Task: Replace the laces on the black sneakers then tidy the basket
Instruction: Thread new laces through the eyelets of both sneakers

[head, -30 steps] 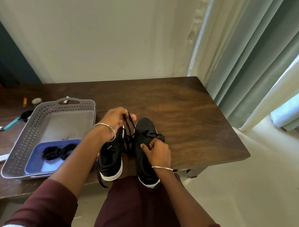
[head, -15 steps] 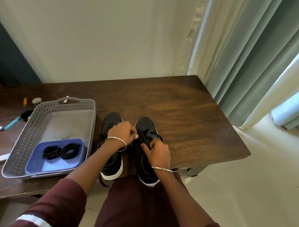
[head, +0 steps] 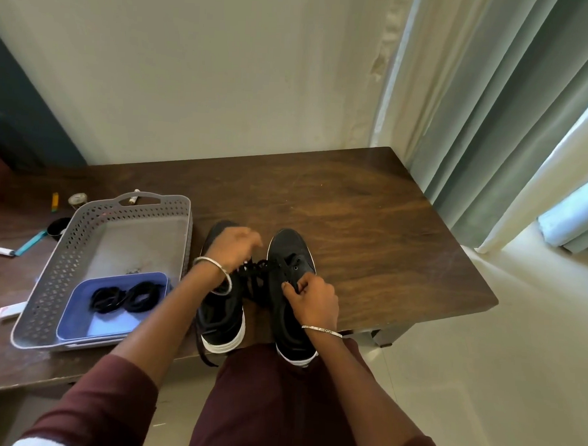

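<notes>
1. Head view, hands: the left hand (head: 232,248) reaches in from the lower left, forearm slanting up across the frame, wrist bent, fingers curled down over the toe half of the left sneaker (head: 221,320). It is blurred, so I cannot tell whether its grip is closed on the black lace (head: 253,270) bunched just beneath its fingertips
2. The right hand (head: 313,299) comes up from the lower right, knuckles towards the camera, its grip pinching the eyelet edge of the right sneaker (head: 289,253) between thumb and curled fingers
3. Task things: both sneakers stand side by side, toes pointing away, at the near edge of the counter (head: 369,233) in mid-frame. The grey basket (head: 68,263) sits just left of them, with a blue tray (head: 79,314) in its near end holding coiled spare laces (head: 127,296)
4. Hidden or unclear: the left wrist covers the left sneaker's eyelets. The lace tangle between the shoes is too dark to trace. A loose lace end (head: 206,354) hangs over the counter edge. Small items in the far left of the frame are too small to name
</notes>
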Demonstrator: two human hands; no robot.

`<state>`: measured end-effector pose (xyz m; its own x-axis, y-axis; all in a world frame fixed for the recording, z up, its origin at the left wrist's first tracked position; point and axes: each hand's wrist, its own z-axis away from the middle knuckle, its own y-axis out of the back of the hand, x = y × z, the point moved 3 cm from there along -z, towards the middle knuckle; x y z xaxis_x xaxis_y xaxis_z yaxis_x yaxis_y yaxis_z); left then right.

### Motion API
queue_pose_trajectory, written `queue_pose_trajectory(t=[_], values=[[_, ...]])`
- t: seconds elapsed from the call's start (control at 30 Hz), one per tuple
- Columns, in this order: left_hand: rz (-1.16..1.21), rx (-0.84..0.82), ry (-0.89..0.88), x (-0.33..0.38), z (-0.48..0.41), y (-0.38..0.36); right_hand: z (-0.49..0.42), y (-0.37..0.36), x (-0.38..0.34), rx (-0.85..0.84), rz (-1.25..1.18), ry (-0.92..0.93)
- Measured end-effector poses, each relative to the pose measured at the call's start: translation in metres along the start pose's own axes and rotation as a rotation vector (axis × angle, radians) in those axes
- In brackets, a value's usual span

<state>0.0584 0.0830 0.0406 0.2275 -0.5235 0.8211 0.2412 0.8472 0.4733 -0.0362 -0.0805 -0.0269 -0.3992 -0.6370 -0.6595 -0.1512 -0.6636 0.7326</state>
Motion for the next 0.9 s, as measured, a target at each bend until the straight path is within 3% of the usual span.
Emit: queue_pose_trajectory(t=[0.13,0.27,0.4,0.47,0.6,0.67,0.73,0.9], values=[[-0.628,-0.125,-0.236,-0.013,0.001,-0.029,0.000,0.000,-0.001,-0.001,0.010,-0.009],[-0.921,0.031,-0.333,-0.008,0.003,-0.042,0.000,0.000,0.000,-0.004,0.018,-0.009],[-1.013,0.118,-0.403,-0.012,0.009,-0.049,-0.001,0.000,0.000,-0.006,0.019,-0.008],[-0.943,0.122,-0.362,-0.018,0.010,-0.048,-0.001,0.000,0.000,-0.008,0.018,-0.009],[-0.250,-0.024,-0.001,-0.024,0.007,-0.045,-0.003,-0.001,0.001,-0.008,0.018,-0.014],[-0.137,-0.062,0.103,-0.024,0.009,-0.045,-0.003,-0.002,0.002,-0.008,0.018,-0.008],[-0.372,-0.023,0.030,-0.023,0.009,-0.044,-0.004,-0.002,0.003,-0.009,0.001,0.003],[-0.885,0.293,-0.324,-0.020,0.022,-0.047,-0.011,0.006,0.005,0.017,-0.214,0.096]])
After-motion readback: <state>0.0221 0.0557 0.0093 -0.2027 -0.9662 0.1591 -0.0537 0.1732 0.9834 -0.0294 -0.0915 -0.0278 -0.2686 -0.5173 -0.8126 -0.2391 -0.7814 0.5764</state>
